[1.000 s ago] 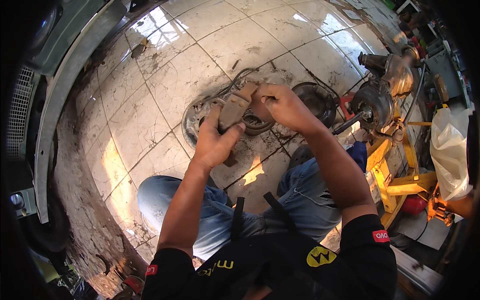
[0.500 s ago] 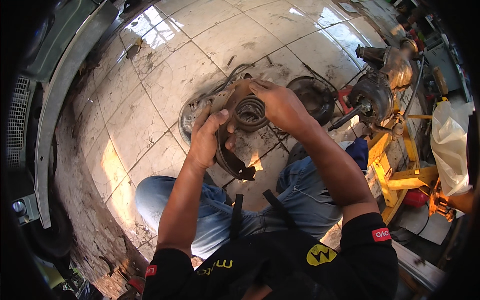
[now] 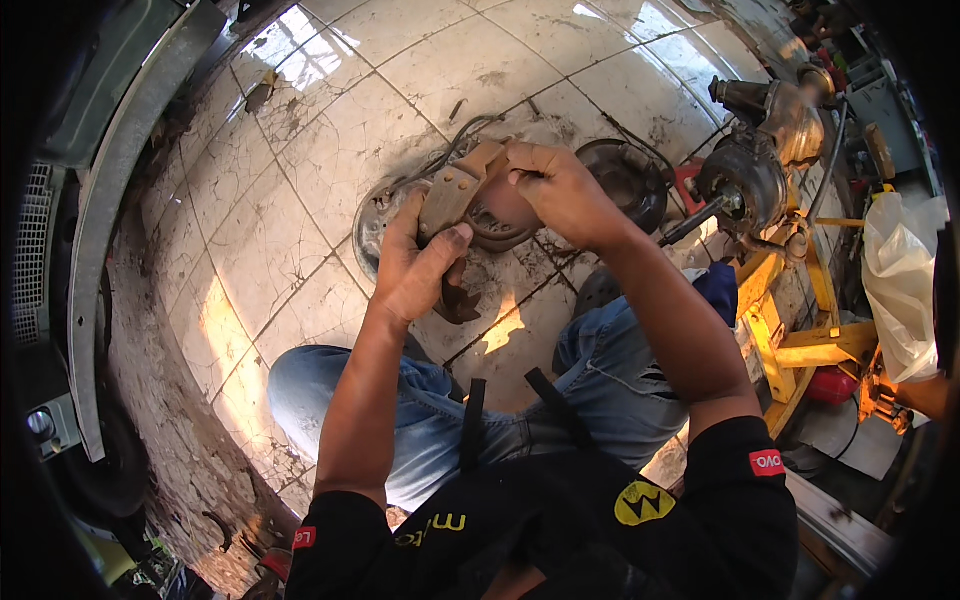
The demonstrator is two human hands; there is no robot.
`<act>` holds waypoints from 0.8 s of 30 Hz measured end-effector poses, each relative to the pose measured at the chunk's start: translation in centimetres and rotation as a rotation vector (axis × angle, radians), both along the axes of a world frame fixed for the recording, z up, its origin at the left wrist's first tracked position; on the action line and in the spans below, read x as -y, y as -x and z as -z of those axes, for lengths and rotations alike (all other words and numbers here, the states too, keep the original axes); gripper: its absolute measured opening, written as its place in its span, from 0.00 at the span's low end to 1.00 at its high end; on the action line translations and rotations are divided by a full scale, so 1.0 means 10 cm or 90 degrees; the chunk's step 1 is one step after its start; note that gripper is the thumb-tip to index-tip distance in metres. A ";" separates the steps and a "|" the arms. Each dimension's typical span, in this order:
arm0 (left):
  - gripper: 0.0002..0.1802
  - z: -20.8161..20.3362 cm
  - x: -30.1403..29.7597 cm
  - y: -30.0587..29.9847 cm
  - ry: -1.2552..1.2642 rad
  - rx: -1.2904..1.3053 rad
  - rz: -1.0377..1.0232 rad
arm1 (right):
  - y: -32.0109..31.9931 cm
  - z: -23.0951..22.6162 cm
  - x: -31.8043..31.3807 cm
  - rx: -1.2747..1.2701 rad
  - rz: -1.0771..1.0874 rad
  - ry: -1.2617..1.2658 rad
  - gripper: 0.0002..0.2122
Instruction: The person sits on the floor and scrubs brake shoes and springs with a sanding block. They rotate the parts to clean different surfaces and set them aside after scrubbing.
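Observation:
My left hand [image 3: 413,268] is closed around a curved brake shoe [image 3: 450,203], its thumb on the near side. The shoe's tan lining has small round holes and faces up. At the shoe's far end is my right hand [image 3: 557,192], fingers curled in a pinch on a reddish-brown sheet [image 3: 512,203], blurred and partly hidden by the fingers. Below the shoe on the floor lie a coil of brown rings [image 3: 508,241], partly covered, and a round metal plate [image 3: 367,232] at the left.
A dark round drum-like part [image 3: 632,200] lies on the tiled floor to the right. Beyond it a greasy axle assembly [image 3: 745,180] rests on a yellow stand [image 3: 770,335]. A translucent plastic bag [image 3: 900,290] hangs at the far right. A grey metal bumper [image 3: 95,270] curves along the left.
My left hand has tilted the brake shoe so its lining and holes face up. My right hand has shifted slightly right, and the brown sheet shows below its fingers.

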State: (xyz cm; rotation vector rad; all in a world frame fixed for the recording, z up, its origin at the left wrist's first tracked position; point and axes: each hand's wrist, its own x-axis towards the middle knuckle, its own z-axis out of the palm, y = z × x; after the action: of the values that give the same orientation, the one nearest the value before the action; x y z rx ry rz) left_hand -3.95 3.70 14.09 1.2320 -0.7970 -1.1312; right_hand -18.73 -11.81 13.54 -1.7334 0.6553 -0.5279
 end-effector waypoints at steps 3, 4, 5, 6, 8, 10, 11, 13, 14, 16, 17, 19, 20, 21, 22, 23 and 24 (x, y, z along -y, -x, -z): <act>0.24 -0.04 -0.03 0.01 -0.007 -0.095 -0.017 | 0.00 0.05 -0.04 -0.073 -0.005 0.205 0.11; 0.24 -0.06 -0.04 0.00 -0.019 -0.121 -0.016 | 0.01 0.09 -0.02 -0.110 -0.011 0.251 0.12; 0.24 -0.10 -0.04 0.00 -0.032 -0.148 -0.016 | 0.02 0.13 0.01 -0.113 -0.028 0.302 0.12; 0.23 -0.12 -0.04 -0.01 -0.044 -0.174 -0.016 | 0.02 0.16 0.05 -0.115 -0.045 0.353 0.12; 0.22 -0.15 -0.07 -0.03 -0.073 -0.174 -0.010 | 0.01 0.18 0.07 -0.175 -0.082 0.437 0.12; 0.22 -0.13 -0.07 -0.04 -0.083 -0.158 -0.013 | -0.01 0.14 0.05 -0.291 -0.121 0.501 0.11; 0.22 -0.08 -0.06 -0.03 -0.079 -0.142 -0.015 | 0.00 0.18 0.05 -0.231 -0.092 0.495 0.10; 0.23 -0.03 -0.01 -0.02 -0.066 -0.114 -0.014 | 0.00 0.28 0.03 -0.113 -0.031 0.480 0.09; 0.24 -0.01 0.00 -0.04 -0.059 -0.103 -0.015 | -0.01 0.21 0.02 -0.119 -0.036 0.386 0.08; 0.25 0.00 0.00 -0.05 -0.051 -0.076 -0.019 | -0.05 -0.06 0.00 -0.128 -0.051 0.207 0.06; 0.25 -0.01 0.01 -0.02 -0.049 -0.061 -0.016 | -0.02 -0.05 0.05 -0.121 -0.066 0.169 0.06; 0.25 -0.02 0.03 0.02 -0.043 -0.057 -0.019 | 0.02 -0.02 0.17 -0.108 -0.097 0.092 0.05; 0.25 -0.01 0.02 0.04 -0.041 -0.068 -0.024 | 0.02 -0.02 0.16 -0.095 -0.083 0.077 0.05; 0.25 -0.01 0.02 0.04 -0.039 -0.078 -0.030 | 0.02 -0.03 0.13 -0.082 -0.070 0.063 0.06; 0.25 -0.03 0.01 0.05 -0.037 -0.103 -0.029 | 0.01 -0.04 0.11 -0.069 -0.058 0.048 0.06; 0.25 -0.07 0.02 0.05 -0.035 -0.128 -0.027 | 0.01 0.01 0.09 -0.047 -0.032 0.109 0.07; 0.24 -0.10 0.02 0.06 -0.033 -0.154 -0.025 | 0.01 0.09 0.06 -0.024 -0.007 0.171 0.08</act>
State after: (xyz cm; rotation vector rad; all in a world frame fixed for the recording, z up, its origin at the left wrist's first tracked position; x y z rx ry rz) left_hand -4.51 3.50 15.11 1.1219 -0.5630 -1.2478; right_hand -18.78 -12.43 12.67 -2.0018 0.6235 -0.5979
